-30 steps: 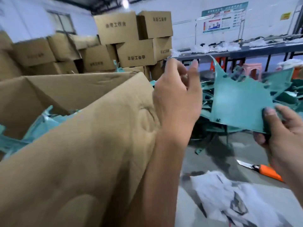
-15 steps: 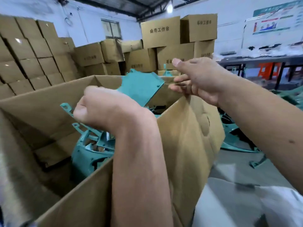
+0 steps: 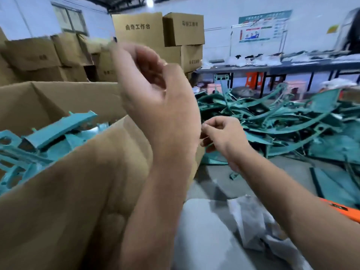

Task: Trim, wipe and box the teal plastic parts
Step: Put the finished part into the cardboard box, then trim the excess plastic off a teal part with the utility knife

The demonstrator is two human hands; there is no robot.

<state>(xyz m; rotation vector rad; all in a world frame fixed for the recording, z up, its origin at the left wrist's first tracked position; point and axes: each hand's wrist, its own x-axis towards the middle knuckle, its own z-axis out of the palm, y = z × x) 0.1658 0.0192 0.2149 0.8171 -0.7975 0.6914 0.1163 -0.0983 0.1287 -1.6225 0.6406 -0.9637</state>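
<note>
Boxed parts: teal plastic moulded parts (image 3: 58, 129) lie loose in the open brown cardboard carton (image 3: 58, 98) at left; the topmost long channel piece runs lower left to upper right, its far end raised.
Left hand (image 3: 155, 98): raised above the carton's near flap, fingers curled loosely, nothing held.
Right hand (image 3: 222, 133): low and central, fingertips nearly pinched; whether anything is caught between them I cannot tell.
Untrimmed heap (image 3: 282, 121): tangled teal curved strips on the grey floor, long axes mostly left-right.
Risk: interlocked strips could snag and drag neighbours; the orange-handled utility knife (image 3: 342, 209) lies under the right forearm, likely a cut hazard.
</note>
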